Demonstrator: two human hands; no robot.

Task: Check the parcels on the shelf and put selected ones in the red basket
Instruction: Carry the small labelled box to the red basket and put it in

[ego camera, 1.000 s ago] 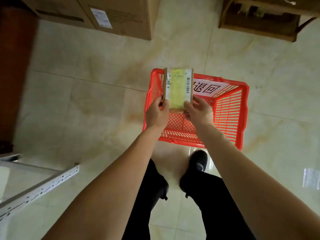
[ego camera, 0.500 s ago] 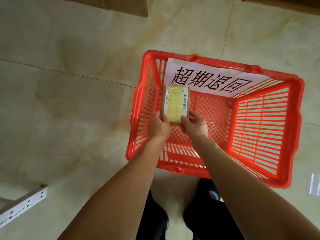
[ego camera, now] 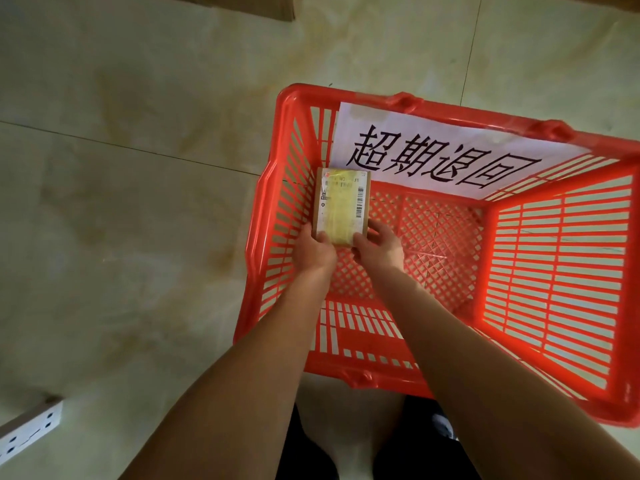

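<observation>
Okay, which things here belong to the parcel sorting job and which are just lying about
Part of the job: parcel, red basket, paper sign on its far wall, left hand, right hand.

Just lying about: white perforated shelf rail, cardboard box edge, tiled floor.

Basket top: the red basket (ego camera: pixel 346 367) is open above, clear to reach in.
Basket floor: bare mesh right of the parcel (ego camera: pixel 341 206), free.
Left corner: parcel sits just beside the left wall.
Far wall: paper sign (ego camera: pixel 433 150) covers it.
Outside: open floor (ego camera: pixel 121 202); shelf rail (ego camera: pixel 29 431) at lower left.
</observation>
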